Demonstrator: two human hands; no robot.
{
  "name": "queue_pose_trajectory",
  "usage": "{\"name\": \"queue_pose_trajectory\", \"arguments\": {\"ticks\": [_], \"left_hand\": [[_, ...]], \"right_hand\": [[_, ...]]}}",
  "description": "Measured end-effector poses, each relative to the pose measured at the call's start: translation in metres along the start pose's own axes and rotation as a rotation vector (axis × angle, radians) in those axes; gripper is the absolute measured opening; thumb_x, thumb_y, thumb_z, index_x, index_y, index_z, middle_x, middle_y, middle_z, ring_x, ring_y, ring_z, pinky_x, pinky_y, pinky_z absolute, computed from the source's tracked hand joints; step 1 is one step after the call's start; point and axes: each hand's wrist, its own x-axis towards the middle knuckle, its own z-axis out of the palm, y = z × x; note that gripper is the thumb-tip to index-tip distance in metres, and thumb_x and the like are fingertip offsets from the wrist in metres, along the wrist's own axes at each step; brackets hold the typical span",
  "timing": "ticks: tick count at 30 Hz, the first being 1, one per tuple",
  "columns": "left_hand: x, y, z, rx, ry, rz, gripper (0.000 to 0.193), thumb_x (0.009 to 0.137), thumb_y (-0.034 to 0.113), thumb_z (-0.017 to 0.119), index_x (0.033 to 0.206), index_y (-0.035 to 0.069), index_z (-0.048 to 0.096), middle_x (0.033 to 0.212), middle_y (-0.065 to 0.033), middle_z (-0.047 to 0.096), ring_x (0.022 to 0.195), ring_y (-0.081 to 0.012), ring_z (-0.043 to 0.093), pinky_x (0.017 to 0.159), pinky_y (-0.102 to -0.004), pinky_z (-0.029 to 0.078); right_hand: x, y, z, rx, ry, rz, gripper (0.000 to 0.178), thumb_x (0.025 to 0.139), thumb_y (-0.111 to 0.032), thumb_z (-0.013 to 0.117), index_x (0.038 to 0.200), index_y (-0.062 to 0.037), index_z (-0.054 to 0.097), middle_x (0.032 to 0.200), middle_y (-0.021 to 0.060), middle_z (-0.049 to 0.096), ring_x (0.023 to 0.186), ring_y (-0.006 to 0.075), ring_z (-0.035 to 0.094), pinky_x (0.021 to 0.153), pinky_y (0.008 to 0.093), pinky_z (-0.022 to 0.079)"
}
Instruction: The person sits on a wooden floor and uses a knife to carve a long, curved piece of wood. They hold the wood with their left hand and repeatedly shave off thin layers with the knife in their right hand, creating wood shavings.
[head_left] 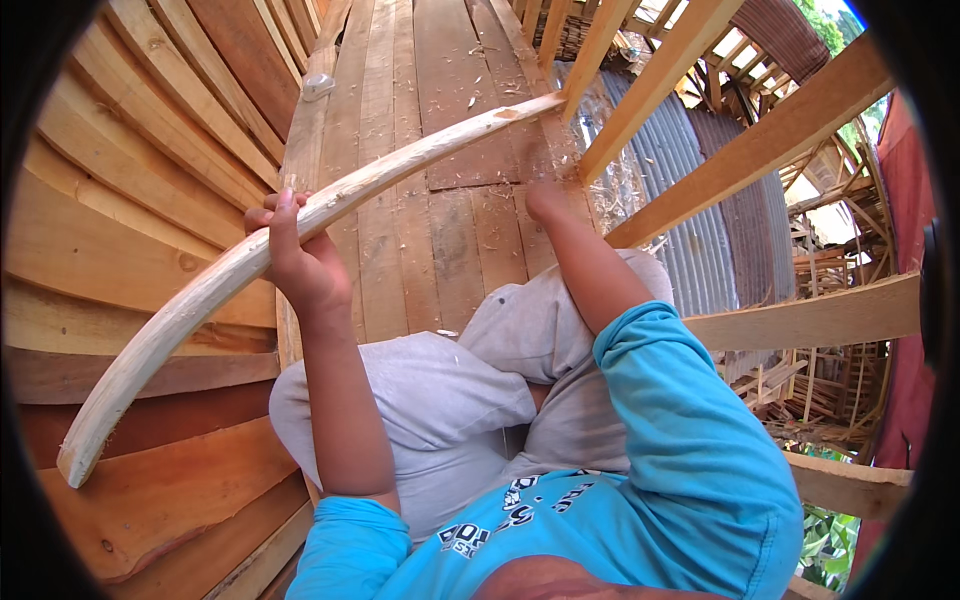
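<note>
A long, pale, peeled wooden pole (400,160) runs slantwise across the view, from the lower left up to the railing at the far right. Its surface looks rough and faceted. My left hand (305,255) is wrapped round it left of its middle, with the thumb pointing up along the side. My right hand (540,180) is below the pole's far end, smeared by motion. Its fingers, and anything in them, cannot be made out. I sit on the plank floor (445,235) with my legs folded.
Wood shavings lie scattered on the planks. A small clear plastic piece (318,87) rests at the far left. Board walling (130,230) rises on my left. On the right stand slanted wooden rails (750,150), with corrugated metal sheets (690,200) and stacked wood scraps (820,370) beyond.
</note>
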Motion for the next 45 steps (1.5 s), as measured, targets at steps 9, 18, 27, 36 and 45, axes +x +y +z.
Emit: {"name": "queue_pose_trajectory", "arguments": {"ticks": [9, 18, 27, 36, 45], "left_hand": [[-0.002, 0.000, 0.000, -0.001, 0.029, -0.006, 0.026, 0.084, 0.005, 0.068, 0.086, 0.015, 0.043, 0.083, 0.0002, 0.052, 0.087, -0.0141, 0.054, 0.093, -0.0364, 0.043], [-0.001, 0.002, -0.003, 0.002, 0.028, -0.009, 0.025, 0.084, 0.006, 0.066, 0.085, 0.016, 0.044, 0.084, -0.0007, 0.052, 0.087, -0.0144, 0.054, 0.093, -0.0363, 0.044], [0.000, 0.002, -0.006, -0.008, 0.004, -0.001, 0.025, 0.084, 0.006, 0.067, 0.085, 0.015, 0.044, 0.083, -0.0009, 0.053, 0.087, -0.0145, 0.054, 0.092, -0.0354, 0.043], [0.001, 0.001, -0.003, -0.008, 0.032, -0.010, 0.028, 0.082, 0.004, 0.070, 0.085, 0.015, 0.044, 0.084, -0.0002, 0.053, 0.088, -0.0144, 0.054, 0.091, -0.0335, 0.043], [-0.002, 0.005, 0.000, -0.026, 0.048, 0.001, 0.028, 0.082, 0.002, 0.069, 0.086, 0.015, 0.044, 0.084, -0.0003, 0.051, 0.087, -0.0141, 0.054, 0.089, -0.0326, 0.044]], "right_hand": [[-0.004, -0.035, -0.003, -0.152, 0.035, -0.316, 0.027, 0.093, -0.013, 0.045, 0.110, -0.0013, 0.061, 0.103, 0.0219, 0.068, 0.095, 0.0384, 0.067, 0.082, 0.0480, 0.053], [0.019, -0.012, 0.014, -0.156, 0.259, 0.050, 0.029, 0.094, -0.016, 0.047, 0.110, -0.0029, 0.068, 0.106, 0.0233, 0.068, 0.102, 0.0355, 0.067, 0.086, 0.0484, 0.053], [-0.017, -0.032, -0.036, -0.096, -0.170, -0.143, 0.024, 0.085, -0.005, 0.054, 0.101, 0.0045, 0.068, 0.090, 0.0249, 0.069, 0.078, 0.0329, 0.072, 0.064, 0.0427, 0.058], [-0.018, -0.038, 0.001, -0.162, -0.001, -0.463, 0.024, 0.087, -0.016, 0.062, 0.100, 0.0047, 0.066, 0.096, 0.0256, 0.068, 0.082, 0.0350, 0.070, 0.066, 0.0439, 0.058], [0.008, 0.020, -0.054, -0.228, -0.062, 0.034, 0.031, 0.086, -0.016, 0.054, 0.109, -0.0022, 0.070, 0.110, 0.0212, 0.068, 0.102, 0.0349, 0.067, 0.083, 0.0427, 0.054]]}}
